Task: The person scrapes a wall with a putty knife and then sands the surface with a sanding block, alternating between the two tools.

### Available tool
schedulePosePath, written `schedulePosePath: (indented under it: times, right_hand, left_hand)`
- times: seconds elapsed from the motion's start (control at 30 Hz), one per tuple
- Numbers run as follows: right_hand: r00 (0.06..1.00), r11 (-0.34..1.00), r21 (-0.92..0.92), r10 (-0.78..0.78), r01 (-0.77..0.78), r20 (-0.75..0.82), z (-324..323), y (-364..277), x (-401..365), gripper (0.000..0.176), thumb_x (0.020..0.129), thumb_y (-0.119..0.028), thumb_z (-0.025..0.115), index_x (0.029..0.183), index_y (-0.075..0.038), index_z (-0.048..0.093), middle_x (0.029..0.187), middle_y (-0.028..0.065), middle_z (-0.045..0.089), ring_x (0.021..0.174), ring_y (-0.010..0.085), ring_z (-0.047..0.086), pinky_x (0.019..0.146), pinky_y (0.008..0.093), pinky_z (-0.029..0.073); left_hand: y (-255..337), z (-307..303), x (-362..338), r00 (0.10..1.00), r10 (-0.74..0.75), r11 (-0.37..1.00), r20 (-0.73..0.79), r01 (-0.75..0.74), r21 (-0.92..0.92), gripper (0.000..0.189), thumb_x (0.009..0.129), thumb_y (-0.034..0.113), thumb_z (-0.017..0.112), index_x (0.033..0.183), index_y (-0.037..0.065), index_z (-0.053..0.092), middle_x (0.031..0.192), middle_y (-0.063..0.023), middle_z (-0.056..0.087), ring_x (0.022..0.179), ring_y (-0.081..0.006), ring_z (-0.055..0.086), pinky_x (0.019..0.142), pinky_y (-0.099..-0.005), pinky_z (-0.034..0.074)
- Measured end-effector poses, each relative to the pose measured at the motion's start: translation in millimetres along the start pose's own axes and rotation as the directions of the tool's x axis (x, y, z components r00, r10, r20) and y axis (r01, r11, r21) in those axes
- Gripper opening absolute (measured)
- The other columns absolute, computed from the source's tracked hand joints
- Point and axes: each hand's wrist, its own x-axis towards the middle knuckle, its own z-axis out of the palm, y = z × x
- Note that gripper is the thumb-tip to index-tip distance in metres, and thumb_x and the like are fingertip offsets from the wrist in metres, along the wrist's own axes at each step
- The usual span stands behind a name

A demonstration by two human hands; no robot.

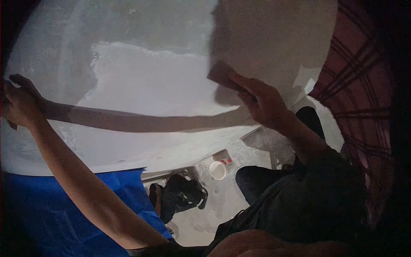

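My right hand (263,103) is closed round a dark, flat rectangular sanding block (223,75) and holds it at the surface of a pale wall (141,77). A lighter, whitish patch with a ragged edge covers part of the grey wall, left of the block. At the far left, my left hand (21,103) is by the wall with fingers apart; the frame's dark edge cuts off part of it, and I see nothing held there. The left arm's shadow forms a long dark band across the wall.
Below the wall stands a white bucket (219,169) with red marks, on a dusty floor (222,201). A blue sheet (98,201) hangs at lower left, near a black object (182,192). Dark red plaid cloth (359,94) hangs at the right. My dark-clothed legs are below.
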Motion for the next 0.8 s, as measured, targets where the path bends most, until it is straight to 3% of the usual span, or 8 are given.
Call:
schedulePosePath:
  times: [0.07,0.13,0.27,0.33,0.57,0.63,0.73,0.8]
  right_hand:
    - [0.987,0.985,0.08,0.151,-0.155,0.057,-8,-6,8,0.05,0.099,-0.006,0.061,0.147,-0.012,0.049,0.132,0.0209,0.064,0.113,0.0334,0.068,0.093,0.0423,0.055]
    - [0.987,0.986,0.066,0.151,-0.154,0.055,-6,-9,7,0.049,0.099,-0.006,0.06,0.147,-0.011,0.049,0.134,0.0208,0.062,0.116,0.0334,0.066,0.095,0.0419,0.055]
    - [0.992,0.974,0.189,0.125,-0.123,0.001,-10,-18,12,0.051,0.102,-0.012,0.057,0.151,-0.014,0.044,0.125,0.0215,0.066,0.107,0.0351,0.07,0.088,0.0447,0.058]
    - [0.991,0.968,0.212,0.133,-0.133,0.012,-10,-20,12,0.05,0.102,-0.012,0.057,0.15,-0.013,0.045,0.13,0.0214,0.064,0.111,0.0356,0.068,0.092,0.0447,0.057]
    - [0.974,0.954,0.204,0.203,-0.22,0.1,-5,-30,12,0.048,0.103,-0.012,0.054,0.15,-0.011,0.044,0.135,0.0213,0.061,0.117,0.0357,0.066,0.098,0.0445,0.055]
    - [0.973,0.952,0.205,0.21,-0.225,0.094,3,-30,12,0.048,0.103,-0.011,0.054,0.15,-0.01,0.044,0.135,0.0215,0.061,0.118,0.0354,0.066,0.098,0.0443,0.055]
    - [0.978,0.955,0.212,0.197,-0.206,0.061,8,-30,9,0.048,0.103,-0.01,0.054,0.15,-0.01,0.044,0.136,0.0218,0.061,0.12,0.0349,0.065,0.099,0.0435,0.055]
    - [0.984,0.959,0.22,0.176,-0.18,0.034,9,-30,8,0.048,0.103,-0.01,0.054,0.15,-0.01,0.044,0.136,0.022,0.061,0.121,0.0348,0.064,0.1,0.0429,0.054]
  left_hand:
    - [32,-89,-4,0.991,0.129,0.989,-0.044,-0.125,0.076,0.041,0.105,0.036,0.045,0.126,0.01,0.069,0.121,-0.0178,0.071,0.097,-0.035,0.073,0.078,-0.0592,0.057]
    - [50,-129,-8,0.986,-0.118,0.76,-0.114,0.016,-0.649,0.041,0.104,0.036,0.046,0.129,0.012,0.068,0.12,-0.0183,0.071,0.098,-0.0355,0.073,0.079,-0.0601,0.057]
    - [49,-110,-15,0.966,-0.235,0.772,0.113,0.255,-0.582,0.043,0.103,0.041,0.048,0.126,0.01,0.068,0.122,-0.0179,0.071,0.104,-0.0377,0.071,0.085,-0.0582,0.055]
    - [47,-102,-11,0.986,0.042,0.908,0.163,-0.106,0.406,0.047,0.103,0.048,0.048,0.12,0.009,0.069,0.125,-0.0168,0.069,0.114,-0.0392,0.066,0.097,-0.0557,0.049]
    - [23,-64,-11,1.0,0.025,0.948,-0.02,-0.03,-0.316,0.042,0.104,0.046,0.049,0.123,0.013,0.067,0.123,-0.0179,0.069,0.109,-0.0313,0.07,0.088,-0.0468,0.055]
    - [55,-136,-17,0.986,-0.143,0.686,-0.084,0.038,-0.726,0.044,0.104,0.047,0.049,0.126,0.013,0.066,0.123,-0.019,0.069,0.113,-0.0312,0.068,0.09,-0.0502,0.053]
    - [-11,-2,-8,0.988,0.148,0.955,-0.038,-0.153,-0.254,0.041,0.104,0.043,0.05,0.126,0.011,0.066,0.125,-0.0177,0.069,0.116,-0.0328,0.066,0.091,-0.0538,0.051]
    - [24,-68,-19,0.994,0.043,0.977,-0.102,-0.064,-0.205,0.037,0.104,0.038,0.052,0.126,0.012,0.065,0.12,-0.0157,0.071,0.108,-0.0313,0.069,0.083,-0.0504,0.054]
